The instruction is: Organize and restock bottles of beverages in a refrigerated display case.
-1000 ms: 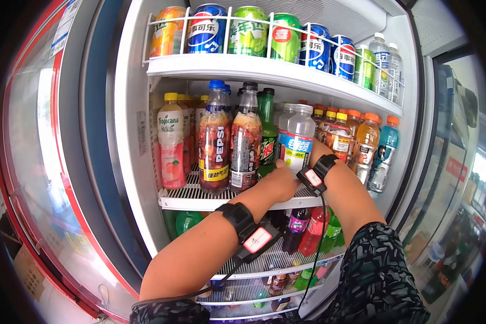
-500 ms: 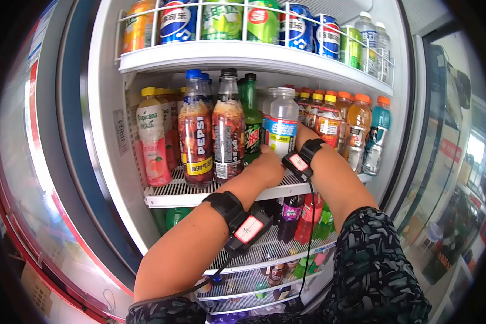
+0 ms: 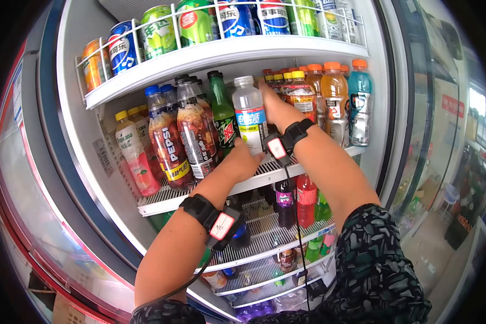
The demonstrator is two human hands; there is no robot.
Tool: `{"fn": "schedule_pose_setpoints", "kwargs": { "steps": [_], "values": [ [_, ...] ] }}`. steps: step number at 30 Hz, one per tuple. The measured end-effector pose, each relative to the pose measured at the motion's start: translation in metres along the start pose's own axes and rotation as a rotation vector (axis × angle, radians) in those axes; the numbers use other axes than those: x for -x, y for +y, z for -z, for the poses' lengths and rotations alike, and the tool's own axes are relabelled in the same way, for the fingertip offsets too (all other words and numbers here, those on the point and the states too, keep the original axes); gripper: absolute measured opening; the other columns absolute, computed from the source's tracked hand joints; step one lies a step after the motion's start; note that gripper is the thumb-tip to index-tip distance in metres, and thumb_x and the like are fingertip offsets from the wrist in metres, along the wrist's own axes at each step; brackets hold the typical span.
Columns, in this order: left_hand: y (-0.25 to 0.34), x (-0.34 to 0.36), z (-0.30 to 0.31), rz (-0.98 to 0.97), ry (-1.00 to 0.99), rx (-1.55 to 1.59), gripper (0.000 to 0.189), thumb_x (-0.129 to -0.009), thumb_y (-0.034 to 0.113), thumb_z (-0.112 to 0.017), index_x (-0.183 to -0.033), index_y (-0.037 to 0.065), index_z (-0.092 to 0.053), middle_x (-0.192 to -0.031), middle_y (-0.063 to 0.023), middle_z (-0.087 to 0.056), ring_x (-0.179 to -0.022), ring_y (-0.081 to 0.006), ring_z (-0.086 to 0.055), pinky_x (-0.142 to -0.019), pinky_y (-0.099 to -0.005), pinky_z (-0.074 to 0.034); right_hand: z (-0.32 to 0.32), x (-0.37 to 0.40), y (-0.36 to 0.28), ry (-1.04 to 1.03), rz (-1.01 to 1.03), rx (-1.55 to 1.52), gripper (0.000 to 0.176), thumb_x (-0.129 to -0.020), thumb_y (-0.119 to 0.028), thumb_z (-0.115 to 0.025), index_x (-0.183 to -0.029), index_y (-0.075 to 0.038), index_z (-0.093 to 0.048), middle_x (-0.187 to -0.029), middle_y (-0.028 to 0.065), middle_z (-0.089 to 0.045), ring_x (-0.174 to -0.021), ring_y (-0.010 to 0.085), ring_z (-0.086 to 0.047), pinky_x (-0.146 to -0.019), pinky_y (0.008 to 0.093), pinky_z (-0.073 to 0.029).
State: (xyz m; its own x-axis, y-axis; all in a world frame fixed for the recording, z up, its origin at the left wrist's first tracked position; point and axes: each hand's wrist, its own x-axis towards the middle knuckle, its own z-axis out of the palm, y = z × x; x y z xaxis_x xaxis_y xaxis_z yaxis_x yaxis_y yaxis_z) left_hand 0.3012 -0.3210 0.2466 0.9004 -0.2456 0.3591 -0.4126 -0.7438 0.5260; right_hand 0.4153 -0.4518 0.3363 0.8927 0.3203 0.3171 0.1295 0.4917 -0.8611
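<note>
A clear bottle with a white cap and a blue-and-white label stands at the front of the middle fridge shelf. My left hand is closed at its lower part, thumb on its left side and fingers low at the shelf edge. My right hand reaches in along the bottle's right side, fingers pointing up and back. Most of its fingers are hidden behind the bottle. Left of it stand a green bottle and dark cola bottles. Yellow-capped bottles are just right of my right hand.
A wire-railed shelf with cans runs above my hands. Orange-capped bottles and a teal bottle stand at right, a pink-labelled bottle at left. Lower racks hold more bottles. A cable hangs from my right wrist strap.
The view has tilted, and the shelves now slope. My right hand sits higher beside the white-capped bottle, with more of it showing. My left hand remains at the bottle's lower part.
</note>
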Motion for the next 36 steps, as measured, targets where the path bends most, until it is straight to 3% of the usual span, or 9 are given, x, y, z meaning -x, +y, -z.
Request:
{"fn": "schedule_pose_setpoints", "kwargs": {
  "steps": [2,4,6,7,12,15,24,26,36],
  "values": [
    [0.004,0.002,0.002,0.032,-0.015,-0.016,0.081,-0.092,0.033,-0.065,-0.131,-0.022,-0.022,-0.118,-0.0377,-0.059,-0.112,-0.0425,-0.063,-0.096,-0.0398,-0.049,-0.009,0.02,-0.014,0.054,0.02,0.137,0.069,-0.103,-0.06,-0.021,-0.124,-0.004,-0.057,-0.12,0.0151,-0.067,-0.109,0.0274,-0.062,-0.099,0.0456,-0.047],
    [0.006,0.005,0.003,0.032,0.051,-0.074,0.082,-0.09,0.034,-0.067,-0.13,-0.023,-0.024,-0.116,-0.0369,-0.06,-0.111,-0.043,-0.063,-0.096,-0.0395,-0.049,-0.007,0.034,-0.019,-0.002,0.026,0.136,0.076,-0.101,-0.063,-0.026,-0.14,-0.001,-0.045,-0.141,0.0202,-0.053,-0.131,0.0307,-0.048,-0.113,0.046,-0.031],
    [0.003,0.002,0.005,0.042,0.041,-0.045,0.086,-0.087,0.036,-0.07,-0.13,-0.023,-0.025,-0.117,-0.0372,-0.059,-0.112,-0.0423,-0.063,-0.098,-0.0394,-0.049,-0.008,0.058,-0.026,0.12,0.089,0.337,0.094,-0.096,-0.07,-0.031,-0.153,0.003,-0.02,-0.159,0.0253,-0.022,-0.149,0.0336,-0.021,-0.121,0.045,-0.01],
    [0.002,0.001,0.006,0.046,0.067,-0.073,0.09,-0.085,0.039,-0.072,-0.131,-0.023,-0.025,-0.121,-0.038,-0.057,-0.116,-0.0424,-0.06,-0.099,-0.04,-0.048,-0.003,0.074,-0.028,-0.025,0.102,0.341,0.109,-0.09,-0.077,-0.034,-0.155,0.004,0.001,-0.163,0.026,0.002,-0.152,0.0337,0.002,-0.121,0.0442,0.005],
    [0.018,0.007,0.004,0.213,0.211,-0.183,0.112,-0.073,0.053,-0.08,-0.135,-0.022,-0.024,-0.141,-0.0403,-0.033,-0.132,-0.046,-0.043,-0.108,-0.0411,-0.04,0.0,0.133,-0.014,-0.012,0.3,0.41,0.102,-0.093,-0.073,-0.037,-0.155,0.004,-0.007,-0.163,0.0234,-0.006,-0.152,0.0318,-0.005,-0.122,0.0418,-0.004],
    [0.007,-0.001,0.0,0.192,0.258,-0.092,0.121,-0.073,0.064,-0.074,-0.138,-0.022,-0.02,-0.144,-0.0411,-0.029,-0.133,-0.0477,-0.041,-0.11,-0.0419,-0.039,0.011,0.145,-0.002,0.154,0.561,0.58,0.077,-0.103,-0.058,-0.03,-0.146,0.005,-0.037,-0.152,0.0235,-0.038,-0.143,0.0309,-0.035,-0.115,0.0345,-0.028],
    [-0.004,-0.013,0.002,0.246,0.268,0.01,0.124,-0.08,0.075,-0.057,-0.14,-0.026,-0.016,-0.146,-0.0457,-0.024,-0.138,-0.0494,-0.035,-0.113,-0.0418,-0.034,0.042,0.135,0.036,0.167,0.551,0.838,0.091,-0.099,-0.064,-0.029,-0.142,0.016,-0.033,-0.148,0.0335,-0.037,-0.143,0.0401,-0.032,-0.118,0.0407,-0.024],
    [-0.004,-0.013,0.002,0.243,0.271,0.009,0.124,-0.08,0.076,-0.056,-0.139,-0.026,-0.018,-0.144,-0.0456,-0.028,-0.137,-0.0491,-0.036,-0.113,-0.0414,-0.034,0.046,0.131,0.041,0.147,0.489,0.858,0.079,-0.103,-0.057,-0.033,-0.146,0.01,-0.034,-0.153,0.0257,-0.035,-0.146,0.0322,-0.028,-0.12,0.0364,-0.02],
    [-0.012,-0.026,0.004,0.224,0.048,0.074,0.124,-0.079,0.079,-0.053,-0.135,-0.028,-0.028,-0.132,-0.0413,-0.049,-0.133,-0.0425,-0.047,-0.11,-0.0391,-0.037,0.041,0.139,0.046,0.146,0.529,0.997,0.091,-0.098,-0.065,-0.034,-0.145,0.012,-0.032,-0.149,0.0327,-0.037,-0.141,0.0405,-0.036,-0.115,0.0417,-0.029]
  ]
}}
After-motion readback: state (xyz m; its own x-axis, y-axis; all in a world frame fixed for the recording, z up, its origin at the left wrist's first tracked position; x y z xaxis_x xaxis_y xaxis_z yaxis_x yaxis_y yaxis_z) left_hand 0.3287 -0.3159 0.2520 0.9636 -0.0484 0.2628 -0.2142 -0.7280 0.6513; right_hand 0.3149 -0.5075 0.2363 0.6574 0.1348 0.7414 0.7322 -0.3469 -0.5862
